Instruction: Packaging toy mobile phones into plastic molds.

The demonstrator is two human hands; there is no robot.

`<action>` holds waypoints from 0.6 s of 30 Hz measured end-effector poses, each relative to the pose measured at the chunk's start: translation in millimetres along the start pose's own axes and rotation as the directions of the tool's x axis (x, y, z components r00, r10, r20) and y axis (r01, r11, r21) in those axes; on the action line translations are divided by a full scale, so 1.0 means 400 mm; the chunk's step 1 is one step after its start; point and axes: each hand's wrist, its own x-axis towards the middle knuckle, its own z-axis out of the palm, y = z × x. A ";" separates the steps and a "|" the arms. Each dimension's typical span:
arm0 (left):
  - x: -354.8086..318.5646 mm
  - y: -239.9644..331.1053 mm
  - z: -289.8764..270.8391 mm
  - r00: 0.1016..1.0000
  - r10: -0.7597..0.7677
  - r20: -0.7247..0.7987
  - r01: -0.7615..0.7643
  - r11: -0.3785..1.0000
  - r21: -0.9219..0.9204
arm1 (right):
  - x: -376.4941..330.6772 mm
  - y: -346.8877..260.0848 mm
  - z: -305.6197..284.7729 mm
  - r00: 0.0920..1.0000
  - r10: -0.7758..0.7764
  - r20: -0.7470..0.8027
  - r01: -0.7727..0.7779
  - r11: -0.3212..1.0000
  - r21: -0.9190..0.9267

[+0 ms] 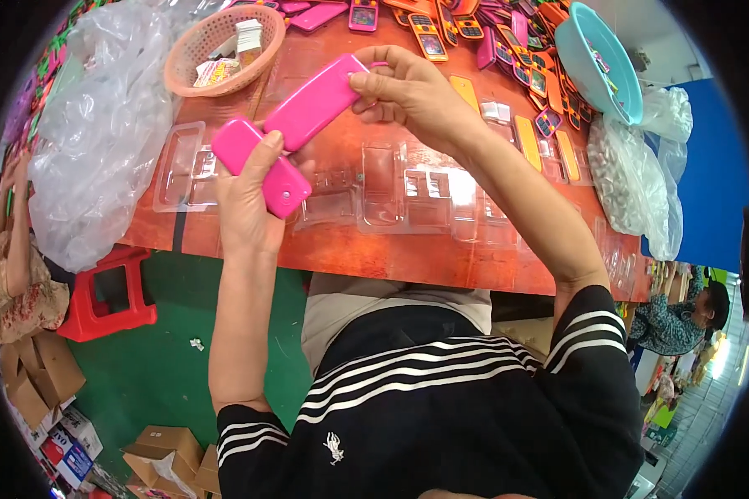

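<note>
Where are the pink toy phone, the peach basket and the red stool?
pink toy phone (308, 112): head view, middle of its long back.
peach basket (193, 51): head view, left wall.
red stool (116, 258): head view, top edge.

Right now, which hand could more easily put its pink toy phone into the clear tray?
Probably the left hand. Its pink toy phone hangs just above the clear tray, while the right hand holds the other phone farther back.

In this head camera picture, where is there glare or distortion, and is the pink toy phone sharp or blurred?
Head view: glare whitens the clear plastic blister trays on the reddish table; the fisheye bends the table's near edge and blackens the corners; the pink plastic toy phone, held in left hand and right hand, looks sharp.
</note>
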 end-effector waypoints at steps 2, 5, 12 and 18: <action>-0.015 0.008 -0.007 0.999 -0.029 0.026 0.028 0.999 0.022 | 0.051 0.016 -0.019 0.999 -0.023 -0.046 0.026 0.998 0.051; -0.027 0.011 -0.044 0.995 -0.101 0.000 0.099 0.975 -0.197 | 0.150 0.014 -0.066 0.982 -0.094 -0.162 0.083 0.994 -0.072; -0.063 0.037 -0.085 0.994 -0.079 0.081 0.096 0.966 -0.239 | 0.324 0.049 -0.037 0.995 -0.036 -0.089 0.000 0.928 -0.373; -0.052 0.021 -0.101 0.986 -0.116 0.122 0.144 0.957 -0.253 | 0.376 0.074 -0.051 0.994 -0.108 -0.024 0.069 0.776 -0.627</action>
